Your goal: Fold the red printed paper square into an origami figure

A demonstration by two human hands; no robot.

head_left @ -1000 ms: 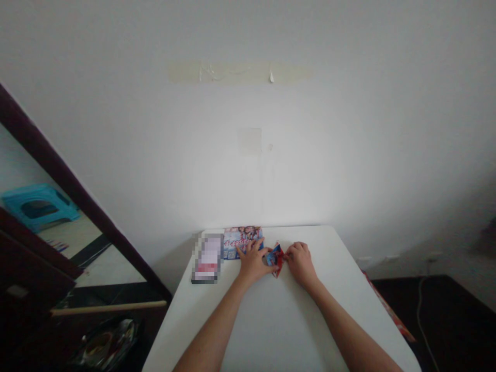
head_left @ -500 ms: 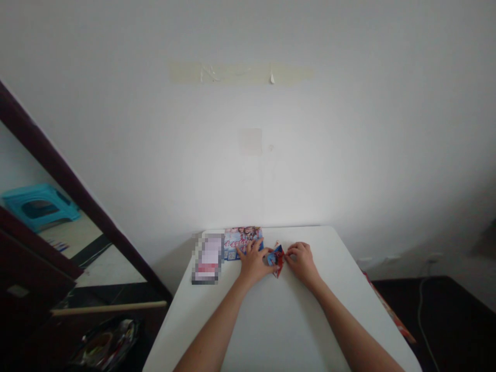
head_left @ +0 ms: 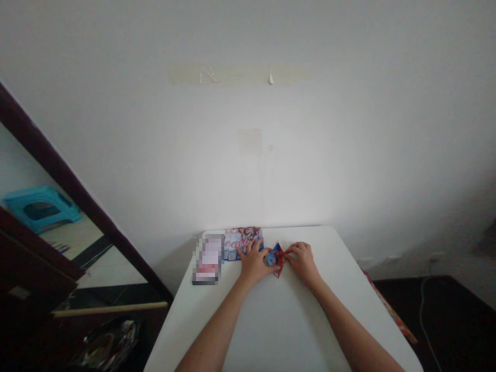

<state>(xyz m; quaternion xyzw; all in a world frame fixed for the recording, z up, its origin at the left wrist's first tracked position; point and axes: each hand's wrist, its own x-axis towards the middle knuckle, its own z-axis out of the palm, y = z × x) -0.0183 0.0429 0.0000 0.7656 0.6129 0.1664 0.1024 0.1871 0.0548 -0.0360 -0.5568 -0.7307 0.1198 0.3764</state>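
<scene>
A small folded piece of blue and red printed paper (head_left: 276, 258) lies on the white table (head_left: 279, 320) between my hands. My left hand (head_left: 253, 261) has its thumb and index finger around the paper's left side, while its other fingers spread over a colourful printed leaflet (head_left: 234, 240). From the right, my right hand (head_left: 301, 257) pinches the paper's right tip between thumb and index finger. Parts of the folded paper are hidden behind the fingers.
A blurred-out phone-like object (head_left: 208, 261) lies at the table's left. The table's far edge meets a white wall (head_left: 310, 170). Left of the table are a dark-framed mirror (head_left: 93, 206) showing a blue stool (head_left: 41, 206), and a lined bin (head_left: 106, 346). A cable (head_left: 422, 310) hangs at right.
The view has shifted very slightly. Both hands keep nearly the same place on the folded paper, whose upper part looks slightly different in shape.
</scene>
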